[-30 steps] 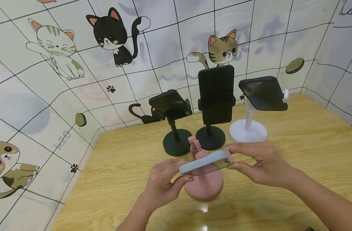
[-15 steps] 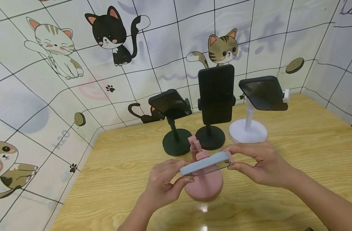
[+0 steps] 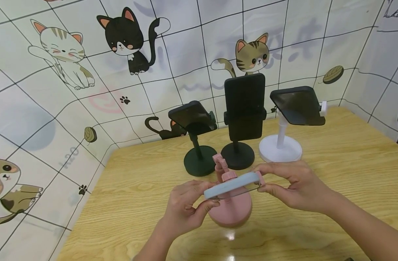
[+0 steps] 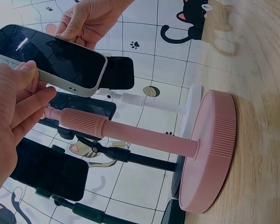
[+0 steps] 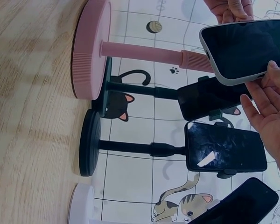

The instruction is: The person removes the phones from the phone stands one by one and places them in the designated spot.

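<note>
A phone in a pale blue case (image 3: 231, 185) lies across the head of a pink phone stand (image 3: 231, 210), its dark screen (image 4: 51, 53) showing in both wrist views. My left hand (image 3: 187, 201) pinches the phone's left end between thumb and fingers. At the other end, my right hand (image 3: 291, 183) pinches the phone with its pink clamp end (image 3: 260, 178) between thumb and fingers. The stand's round base (image 5: 91, 51) rests on the table, and its ribbed collar (image 4: 81, 122) sits below the phone. Much of the clamp is hidden behind the phone.
Behind the pink stand are a dark green stand (image 3: 200, 161), a black stand (image 3: 238, 156) and a white stand (image 3: 280, 146), each holding a dark phone. They stand on a wood-grain table (image 3: 136, 203) against a cat-patterned wall covering (image 3: 185, 47).
The phone has shifted very slightly to the right, showing a little more of its pale blue case. Both hands keep their hold, and the stands have not moved.
</note>
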A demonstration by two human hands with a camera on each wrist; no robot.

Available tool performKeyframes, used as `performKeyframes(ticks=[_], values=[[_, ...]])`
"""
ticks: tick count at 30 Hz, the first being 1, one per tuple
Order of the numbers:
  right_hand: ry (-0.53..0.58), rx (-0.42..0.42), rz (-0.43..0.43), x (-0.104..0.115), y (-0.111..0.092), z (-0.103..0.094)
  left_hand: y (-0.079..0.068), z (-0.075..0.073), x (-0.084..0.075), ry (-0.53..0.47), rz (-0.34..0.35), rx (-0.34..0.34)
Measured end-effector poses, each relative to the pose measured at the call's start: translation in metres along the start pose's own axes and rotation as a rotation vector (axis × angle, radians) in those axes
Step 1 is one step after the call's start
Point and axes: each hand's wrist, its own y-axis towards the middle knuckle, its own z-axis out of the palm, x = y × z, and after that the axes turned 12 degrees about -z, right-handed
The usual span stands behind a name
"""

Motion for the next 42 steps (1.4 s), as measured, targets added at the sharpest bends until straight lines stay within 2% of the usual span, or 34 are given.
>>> performKeyframes(ticks=[11,42], values=[[-0.003,0.003,-0.011,-0.0004,0.0004,0.0002,-0.0007,0.0005,0.0008,-0.008,0.012,-0.006],[0.017,0.011,0.035,0.0001,-0.0024,-0.0023,-0.0007,0.0019,0.0010,0.009,0.026,-0.015]])
